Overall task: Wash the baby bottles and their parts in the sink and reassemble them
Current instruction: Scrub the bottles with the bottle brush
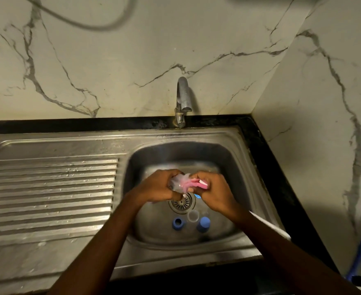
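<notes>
Nearest the camera, two bare forearms reach into a stainless steel sink. The left hand is curled round a clear baby bottle that lies sideways above the drain, and the right hand, close beside it, grips a pink bottle brush pushed into it. The bottle's long axis runs left to right between the hands, so scrubbing likely follows that line. A blue collar ring, a clear part and a blue cap lie unassembled on the basin floor.
</notes>
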